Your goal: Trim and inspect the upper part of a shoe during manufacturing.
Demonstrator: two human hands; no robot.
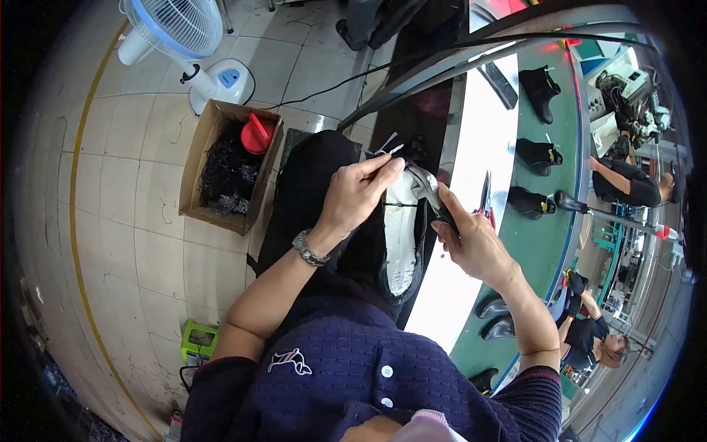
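Observation:
A black boot rests over my lap, with a long pale strip showing along its middle and grey material bunched at its far end. My left hand is closed at that far end, thumb and index finger pinched on the edge of the boot. From the right, my right hand wraps its fingers round the boot's dark side beside the grey fold. What lies under the fingertips is partly hidden. Scissors with red handles lie on the white table, just beyond my right hand.
On the right runs a green conveyor belt carrying several black boots. A phone lies on the white table edge. At left stand a cardboard box of black scraps and a fan. Other people work across the belt.

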